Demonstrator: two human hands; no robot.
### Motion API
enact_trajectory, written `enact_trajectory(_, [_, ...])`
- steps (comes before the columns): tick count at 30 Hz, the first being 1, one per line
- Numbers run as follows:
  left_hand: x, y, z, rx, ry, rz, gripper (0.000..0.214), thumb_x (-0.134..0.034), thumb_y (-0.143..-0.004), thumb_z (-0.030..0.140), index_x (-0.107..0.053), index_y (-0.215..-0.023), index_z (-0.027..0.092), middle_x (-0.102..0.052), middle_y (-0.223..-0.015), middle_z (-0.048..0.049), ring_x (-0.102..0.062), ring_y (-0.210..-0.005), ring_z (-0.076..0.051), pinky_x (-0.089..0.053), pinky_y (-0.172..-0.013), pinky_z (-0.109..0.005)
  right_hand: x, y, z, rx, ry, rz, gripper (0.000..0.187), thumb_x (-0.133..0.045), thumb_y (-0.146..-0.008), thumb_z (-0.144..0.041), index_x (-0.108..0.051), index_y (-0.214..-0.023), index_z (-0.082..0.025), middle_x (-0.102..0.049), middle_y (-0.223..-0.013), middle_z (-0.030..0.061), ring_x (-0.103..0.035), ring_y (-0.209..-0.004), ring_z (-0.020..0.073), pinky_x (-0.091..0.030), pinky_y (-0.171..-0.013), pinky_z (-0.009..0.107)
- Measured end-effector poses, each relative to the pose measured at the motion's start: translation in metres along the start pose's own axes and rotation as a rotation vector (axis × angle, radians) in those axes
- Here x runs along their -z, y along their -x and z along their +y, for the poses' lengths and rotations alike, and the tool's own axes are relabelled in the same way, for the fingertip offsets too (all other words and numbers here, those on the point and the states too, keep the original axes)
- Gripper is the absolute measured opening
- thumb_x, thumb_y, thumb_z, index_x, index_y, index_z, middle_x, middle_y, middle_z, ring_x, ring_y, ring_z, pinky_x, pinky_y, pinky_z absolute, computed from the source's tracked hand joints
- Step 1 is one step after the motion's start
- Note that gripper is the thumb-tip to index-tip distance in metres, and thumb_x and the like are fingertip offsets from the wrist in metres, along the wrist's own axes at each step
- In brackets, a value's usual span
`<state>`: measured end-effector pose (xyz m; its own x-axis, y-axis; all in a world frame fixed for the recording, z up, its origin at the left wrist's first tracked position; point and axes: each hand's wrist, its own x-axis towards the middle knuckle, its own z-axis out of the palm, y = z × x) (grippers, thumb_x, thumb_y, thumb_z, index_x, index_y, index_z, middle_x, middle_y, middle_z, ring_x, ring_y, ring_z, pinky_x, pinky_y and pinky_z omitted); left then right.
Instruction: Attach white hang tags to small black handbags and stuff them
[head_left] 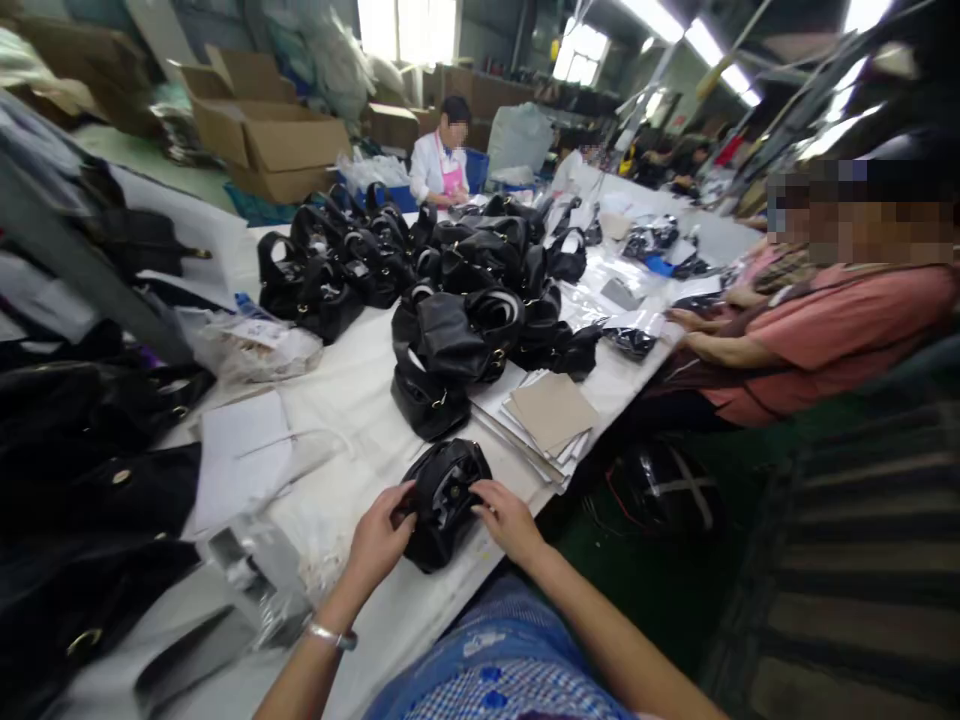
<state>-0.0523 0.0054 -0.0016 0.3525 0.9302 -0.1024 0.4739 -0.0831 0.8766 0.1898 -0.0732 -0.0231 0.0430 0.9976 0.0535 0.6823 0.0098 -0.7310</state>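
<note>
A small black handbag (pixel 431 545) sits on the white table edge in front of me, its top opening facing me with greyish lining showing. My left hand (pixel 382 530) grips the bag's left side, thumb and fingers pinched on its rim. On the opposite side, my right hand (pixel 506 515) pinches the opening's right edge. Just beyond the bag stands a stack of similar black handbags (pixel 450 340). To its right lies a pile of cardboard and paper sheets (pixel 551 415).
More black bags (pixel 480 250) cover the table's far part. White paper (pixel 244 450), clear plastic packaging (pixel 259 580) and large black bags (pixel 82 480) lie left. A co-worker in a salmon shirt (pixel 832 340) sits right; another in white (pixel 431 165) works at the far end. Cartons (pixel 262 135) stand behind.
</note>
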Motion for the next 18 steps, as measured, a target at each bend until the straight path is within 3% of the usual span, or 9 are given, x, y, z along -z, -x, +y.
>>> enact_trajectory(3, [0.010, -0.021, 0.002, 0.003, 0.144, -0.178, 0.049, -0.057, -0.077, 0.040, -0.060, -0.122, 0.023, -0.063, -0.126, -0.0067, -0.057, -0.118, -0.028, -0.049, -0.100, -0.044, -0.008, -0.009, -0.011, -0.102, 0.192, -0.038, 0.041, -0.055, -0.087, -0.029, -0.054, -0.128, -0.026, -0.058, -0.125, 0.0075, -0.062, -0.104, 0.0206, -0.053, -0.090, 0.035])
enact_trajectory(5, [0.012, -0.037, -0.003, 0.079, 0.238, -0.264, 0.046, -0.050, -0.082, 0.048, -0.061, -0.121, 0.026, -0.066, -0.123, -0.0043, -0.060, -0.114, -0.027, -0.054, -0.093, -0.043, -0.012, -0.016, -0.016, -0.174, 0.305, -0.084, 0.047, -0.058, -0.085, -0.033, -0.050, -0.131, -0.028, -0.059, -0.118, 0.0073, -0.063, -0.101, 0.0236, -0.055, -0.084, 0.037])
enact_trajectory(7, [0.010, -0.054, -0.011, 0.089, 0.150, -0.238, 0.046, -0.050, -0.080, 0.055, -0.065, -0.113, 0.027, -0.069, -0.117, -0.0034, -0.062, -0.111, -0.029, -0.055, -0.091, -0.044, -0.014, -0.021, -0.018, -0.226, 0.354, -0.117, 0.051, -0.060, -0.083, -0.037, -0.048, -0.132, -0.029, -0.061, -0.112, 0.0070, -0.063, -0.099, 0.0257, -0.055, -0.081, 0.038])
enact_trajectory(9, [0.003, -0.072, -0.020, 0.012, 0.002, -0.202, 0.043, -0.053, -0.076, 0.056, -0.068, -0.105, 0.029, -0.070, -0.114, -0.0027, -0.062, -0.111, -0.029, -0.053, -0.094, -0.045, -0.014, -0.023, -0.021, -0.244, 0.353, -0.131, 0.051, -0.060, -0.082, -0.038, -0.049, -0.130, -0.029, -0.062, -0.110, 0.0066, -0.063, -0.098, 0.0258, -0.055, -0.080, 0.037])
enact_trajectory(12, [-0.007, -0.096, -0.024, -0.131, -0.147, -0.284, 0.039, -0.053, -0.077, 0.048, -0.067, -0.107, 0.028, -0.065, -0.120, -0.0041, -0.061, -0.110, -0.027, -0.052, -0.095, -0.042, -0.009, -0.025, -0.023, -0.239, 0.333, -0.151, 0.047, -0.062, -0.079, -0.037, -0.053, -0.125, -0.028, -0.060, -0.110, 0.0063, -0.062, -0.097, 0.0253, -0.054, -0.079, 0.036])
enact_trajectory(15, [-0.014, -0.113, -0.012, -0.183, -0.288, -0.419, 0.044, -0.056, -0.076, 0.038, -0.061, -0.118, 0.023, -0.061, -0.123, -0.0084, -0.062, -0.104, -0.026, -0.051, -0.094, -0.040, -0.002, -0.030, -0.023, -0.219, 0.303, -0.165, 0.046, -0.064, -0.076, -0.037, -0.056, -0.119, -0.025, -0.058, -0.110, 0.0064, -0.061, -0.096, 0.0248, -0.052, -0.078, 0.035])
enact_trajectory(18, [-0.019, -0.116, 0.011, -0.214, -0.479, -0.437, 0.051, -0.055, -0.076, 0.028, -0.054, -0.126, 0.023, -0.056, -0.126, -0.0110, -0.056, -0.112, -0.029, -0.049, -0.093, -0.042, 0.002, -0.033, -0.021, -0.179, 0.274, -0.149, 0.037, -0.064, -0.076, -0.035, -0.059, -0.110, -0.024, -0.056, -0.111, 0.0057, -0.059, -0.095, 0.0220, -0.051, -0.076, 0.032])
